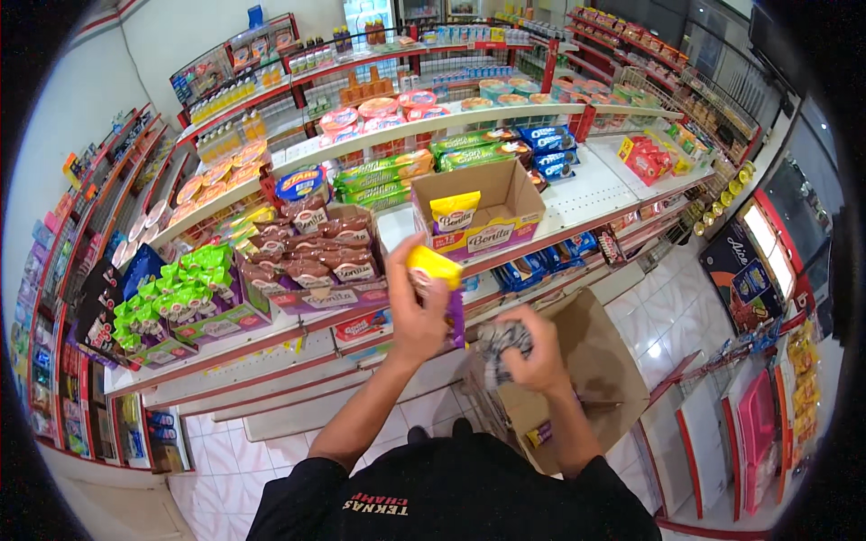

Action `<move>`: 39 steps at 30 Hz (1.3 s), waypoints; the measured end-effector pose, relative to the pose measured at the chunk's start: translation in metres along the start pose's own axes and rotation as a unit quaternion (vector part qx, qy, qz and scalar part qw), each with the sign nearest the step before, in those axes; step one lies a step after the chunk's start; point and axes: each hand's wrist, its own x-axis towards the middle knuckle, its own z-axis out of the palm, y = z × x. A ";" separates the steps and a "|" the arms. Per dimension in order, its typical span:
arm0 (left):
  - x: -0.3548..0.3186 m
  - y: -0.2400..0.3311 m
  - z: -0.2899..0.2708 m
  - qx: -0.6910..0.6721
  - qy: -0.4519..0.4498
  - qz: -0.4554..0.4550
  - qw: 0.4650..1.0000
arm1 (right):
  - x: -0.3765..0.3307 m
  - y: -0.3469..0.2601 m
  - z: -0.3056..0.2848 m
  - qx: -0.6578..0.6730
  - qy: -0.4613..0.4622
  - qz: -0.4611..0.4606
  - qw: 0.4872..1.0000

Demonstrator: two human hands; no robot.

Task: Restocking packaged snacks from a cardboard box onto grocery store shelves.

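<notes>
My left hand [418,317] is closed around a yellow-and-purple snack packet [434,267], held up just in front of the shelf edge. My right hand [541,356] grips a bunched grey patterned cloth [499,346], close to the packet's lower end. Behind them, an open display box [505,229] stands on the shelf with a yellow packet [456,212] upright in its left part. To its left sits a box of brown packets [320,248], followed by boxes of green packets [194,281].
A large open carton [591,347] stands below my right arm, with a small purple-and-yellow packet [539,435] inside. Green biscuit packs [388,171], blue biscuit packs [552,151] and a round blue tub [300,183] line the shelf's back. White panels [713,428] stand at the right.
</notes>
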 end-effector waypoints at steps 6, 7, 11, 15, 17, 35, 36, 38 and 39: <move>0.035 0.000 0.035 0.192 -0.149 0.242 0.939 | 0.081 -0.046 -0.054 -0.102 0.025 -0.207 0.973; 0.042 -0.001 0.041 0.196 -0.145 0.268 0.932 | 0.090 -0.048 -0.060 -0.108 0.015 -0.224 0.968; 0.074 -0.003 0.055 0.153 -0.172 0.275 0.934 | 0.119 -0.064 -0.079 -0.116 0.003 -0.250 0.961; 0.094 0.000 0.057 0.175 -0.152 0.307 0.923 | 0.149 -0.065 -0.099 -0.140 0.062 -0.237 0.959; 0.097 -0.007 0.049 0.177 -0.140 0.294 0.929 | 0.165 -0.061 -0.113 -0.132 0.101 -0.248 0.954; 0.083 -0.018 0.015 0.420 -0.200 0.046 0.884 | 0.214 0.033 -0.096 -0.255 -0.237 -0.150 0.925; 0.084 -0.018 0.015 0.414 -0.194 0.063 0.887 | 0.214 0.030 -0.099 -0.260 -0.243 -0.141 0.924; 0.085 -0.020 0.013 0.414 -0.196 0.067 0.886 | 0.214 0.026 -0.101 -0.265 -0.248 -0.132 0.923; 0.085 -0.021 0.012 0.416 -0.195 0.073 0.886 | 0.215 0.024 -0.101 -0.267 -0.258 -0.123 0.920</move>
